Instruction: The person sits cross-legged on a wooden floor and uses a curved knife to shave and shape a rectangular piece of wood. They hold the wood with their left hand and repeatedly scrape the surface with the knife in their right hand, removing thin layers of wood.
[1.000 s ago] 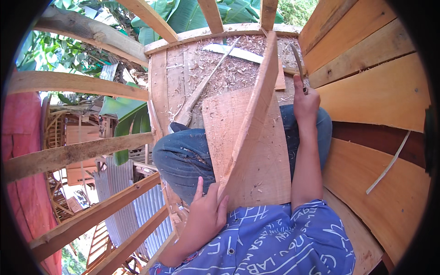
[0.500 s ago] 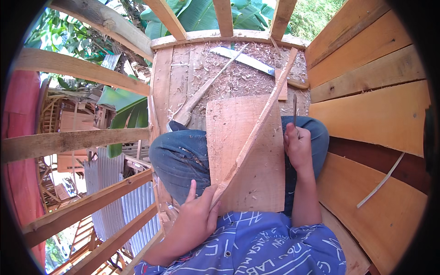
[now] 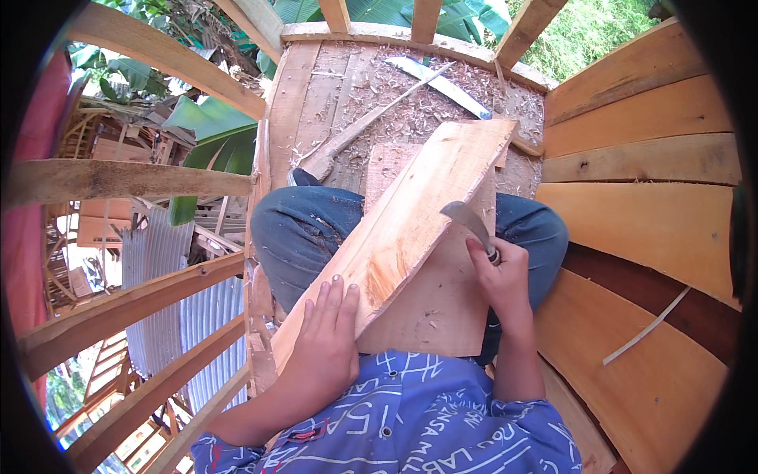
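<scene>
A long pale wooden board (image 3: 414, 225) lies slantwise over my lap, from lower left to upper right. My left hand (image 3: 325, 324) rests flat on its near end, fingers stretched out; the thumb is hidden. In my closed right hand (image 3: 505, 280) is a knife with a broad curved blade (image 3: 466, 218). The blade stands at the right edge of the long board, apparently touching it. Beneath, across my legs, a wider flat board (image 3: 442, 312) shows on both sides of the long one.
Ahead on the plank floor, strewn with wood shavings (image 3: 371, 103), lie a saw (image 3: 442, 87) and a long tapered stick (image 3: 371, 118). Wooden rails (image 3: 134, 304) run along the left. Plank walling (image 3: 639, 213) closes the right side, with a thin strip (image 3: 647, 325) against it.
The long board has turned from edge-on to show its broad face. My left hand has gone from gripping its edge to lying flat. The knife has swung left to the board's edge.
</scene>
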The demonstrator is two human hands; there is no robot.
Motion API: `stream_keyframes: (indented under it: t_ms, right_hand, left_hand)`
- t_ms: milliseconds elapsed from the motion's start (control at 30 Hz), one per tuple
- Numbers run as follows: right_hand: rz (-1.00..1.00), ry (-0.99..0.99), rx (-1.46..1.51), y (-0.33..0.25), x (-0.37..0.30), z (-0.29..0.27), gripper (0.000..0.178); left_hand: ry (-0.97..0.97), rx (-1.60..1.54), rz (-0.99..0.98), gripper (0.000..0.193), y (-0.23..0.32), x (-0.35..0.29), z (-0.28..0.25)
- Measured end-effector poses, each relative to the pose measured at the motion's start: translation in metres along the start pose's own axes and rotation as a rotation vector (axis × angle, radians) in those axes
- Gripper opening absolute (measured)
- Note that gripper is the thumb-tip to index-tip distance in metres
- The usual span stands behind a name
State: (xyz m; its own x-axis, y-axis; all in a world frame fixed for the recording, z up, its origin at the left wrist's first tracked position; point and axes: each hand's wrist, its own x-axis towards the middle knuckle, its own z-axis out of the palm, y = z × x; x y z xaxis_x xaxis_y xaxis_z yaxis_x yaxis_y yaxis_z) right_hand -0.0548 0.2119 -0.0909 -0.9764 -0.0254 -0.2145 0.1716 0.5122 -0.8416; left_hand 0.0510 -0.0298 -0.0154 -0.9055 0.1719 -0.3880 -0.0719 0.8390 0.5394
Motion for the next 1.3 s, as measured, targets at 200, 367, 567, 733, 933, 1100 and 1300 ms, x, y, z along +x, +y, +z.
stream_keyframes:
  t_ms: [200,367,567,733,933,1100,1300]
  right_hand:
    - [-0.027,-0.063,-0.332,-0.006,-0.028,-0.001,0.021]
    - [-0.040,-0.098,-0.528,-0.008,-0.048,0.003,0.012]
    - [-0.095,-0.004,-0.663,-0.003,-0.045,0.002,0.007]
    - [-0.112,0.071,-0.716,0.000,-0.029,0.004,0.008]
    - [0.416,0.504,-0.704,0.038,0.030,-0.079,0.028]
    - [0.194,0.285,-0.626,-0.009,-0.005,-0.061,0.023]
    - [0.029,-0.009,-0.602,-0.010,-0.054,0.002,0.012]
  left_hand:
    - [-0.066,-0.109,-0.034,0.077,-0.001,0.004,0.006]
    - [-0.103,-0.240,-0.014,0.082,-0.011,0.008,0.004]
    - [-0.069,-0.203,-0.010,0.086,-0.013,0.007,0.019]
    - [-0.033,-0.191,0.002,0.087,-0.012,0.009,0.026]
    - [-0.059,-0.053,0.055,0.087,-0.025,-0.006,0.041]
    - [-0.018,-0.090,0.016,0.088,-0.024,0.005,0.042]
    - [-0.028,-0.204,-0.034,0.095,-0.022,0.016,0.029]
